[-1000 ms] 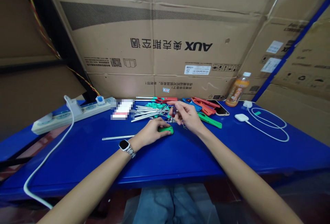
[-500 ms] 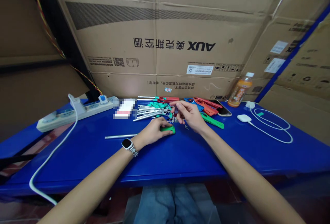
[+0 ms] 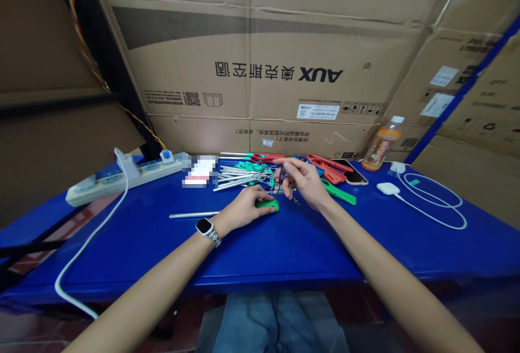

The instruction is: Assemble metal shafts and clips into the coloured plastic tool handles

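In the head view, the left hand [image 3: 242, 208] curls its fingers round a green handle [image 3: 271, 206] on the table [image 3: 292, 255]; the right hand [image 3: 309, 184] pinches a screwdriver [image 3: 282, 175], tip down at the handle's end.

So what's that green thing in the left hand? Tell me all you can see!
The green thing is bright green and looks like smooth plastic, with a rounded right end. It lies on the blue table, pinched by the left hand, which hides much of it. A silver rod shows beyond the hand; whether they join is hidden. The right hand holds a screwdriver pointing down at its right end; I can't tell if the tip touches.
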`<state>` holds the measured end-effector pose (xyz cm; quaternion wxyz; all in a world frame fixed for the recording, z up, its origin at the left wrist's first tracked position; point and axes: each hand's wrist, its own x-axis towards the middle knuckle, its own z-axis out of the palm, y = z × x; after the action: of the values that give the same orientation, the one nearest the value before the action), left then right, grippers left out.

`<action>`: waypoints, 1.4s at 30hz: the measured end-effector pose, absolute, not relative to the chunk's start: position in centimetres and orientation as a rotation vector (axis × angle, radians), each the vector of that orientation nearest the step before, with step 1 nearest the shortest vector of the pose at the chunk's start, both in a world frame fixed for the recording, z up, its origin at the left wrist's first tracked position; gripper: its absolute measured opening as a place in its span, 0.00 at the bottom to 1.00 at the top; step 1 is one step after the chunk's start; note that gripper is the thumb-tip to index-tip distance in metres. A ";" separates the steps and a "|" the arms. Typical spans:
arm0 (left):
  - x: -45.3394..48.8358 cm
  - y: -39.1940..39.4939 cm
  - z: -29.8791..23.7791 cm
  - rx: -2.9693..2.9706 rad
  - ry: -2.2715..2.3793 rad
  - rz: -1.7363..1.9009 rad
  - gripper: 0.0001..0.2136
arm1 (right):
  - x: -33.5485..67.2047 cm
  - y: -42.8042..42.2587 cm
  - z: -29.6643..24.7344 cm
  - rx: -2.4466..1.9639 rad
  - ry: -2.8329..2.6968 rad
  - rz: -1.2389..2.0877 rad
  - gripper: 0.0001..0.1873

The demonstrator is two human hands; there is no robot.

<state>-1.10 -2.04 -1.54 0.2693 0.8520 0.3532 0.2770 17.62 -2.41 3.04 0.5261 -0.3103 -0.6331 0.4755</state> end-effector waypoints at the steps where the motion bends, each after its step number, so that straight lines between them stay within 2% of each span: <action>1: -1.1 -2.0 -1.5 2.297 0.955 0.747 0.15 | 17.9 -2.4 3.1 -0.741 -1.535 1.145 0.22; 5: -1.1 -2.1 -1.6 2.284 0.955 0.754 0.16 | 18.1 -2.0 3.3 -0.804 -1.514 1.052 0.20; 10: -1.2 -2.1 -1.6 2.286 0.960 0.754 0.16 | 16.8 -1.9 3.1 -0.841 -1.410 1.034 0.28; 14: -1.2 -2.0 -1.7 2.285 0.972 0.736 0.15 | 17.1 -2.4 3.1 -0.782 -1.458 1.082 0.23; 17: -1.1 -2.0 -1.7 2.286 0.960 0.742 0.15 | 17.8 -2.5 3.3 -0.763 -1.541 1.152 0.23; 20: -1.1 -2.0 -1.8 2.278 0.960 0.756 0.16 | 18.0 -2.0 3.4 -0.824 -1.547 1.088 0.23; 26: -1.1 -1.9 -2.0 2.288 0.977 0.746 0.17 | 17.2 -1.2 2.6 -0.847 -1.426 0.990 0.32; 33: -1.3 -2.4 -1.2 2.388 0.966 0.673 0.18 | 17.6 -2.4 3.0 -0.739 -1.585 1.112 0.22; 38: -3.7 -2.7 -0.2 2.530 1.083 0.588 0.29 | 17.7 -2.1 3.2 -0.781 -1.596 1.043 0.20; 42: -5.9 -2.7 -0.2 2.540 1.188 0.454 0.23 | 17.1 -1.6 2.7 -0.795 -1.458 1.031 0.25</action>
<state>-5.86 -2.72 -0.22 0.1499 0.8841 0.4134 0.1581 17.10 -1.61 2.66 0.5593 -0.3372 -0.6184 0.4371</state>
